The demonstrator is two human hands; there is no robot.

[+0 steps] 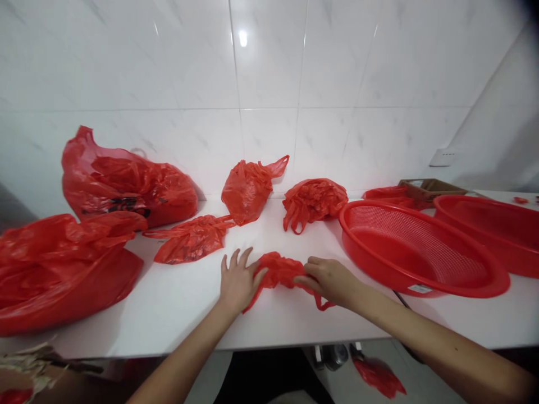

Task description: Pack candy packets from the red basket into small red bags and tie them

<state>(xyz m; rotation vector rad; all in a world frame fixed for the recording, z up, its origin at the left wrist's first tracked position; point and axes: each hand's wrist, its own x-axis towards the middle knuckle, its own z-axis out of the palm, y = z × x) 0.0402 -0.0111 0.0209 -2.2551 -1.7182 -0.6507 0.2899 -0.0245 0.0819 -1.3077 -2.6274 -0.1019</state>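
Note:
A crumpled red plastic bag point(281, 270) lies on the white table in front of me, between my two hands. At its left edge is my left hand point(239, 281), fingers spread, with the thumb against the plastic. My right hand point(326, 276) pinches the bag's right side between thumb and curled fingers. A loop of the bag hangs out below the right hand. Just beyond are a flat red bag point(196, 240), a knotted red bag point(247, 193) and a bunched red bag point(315, 202).
Large red bags point(126, 185) fill the left side. At the right stand a red basket point(412, 247), a second red basket point(497, 230) and a brown tray point(433, 188). A tiled wall point(269, 73) rises behind. Another red bag point(379, 376) lies below the table.

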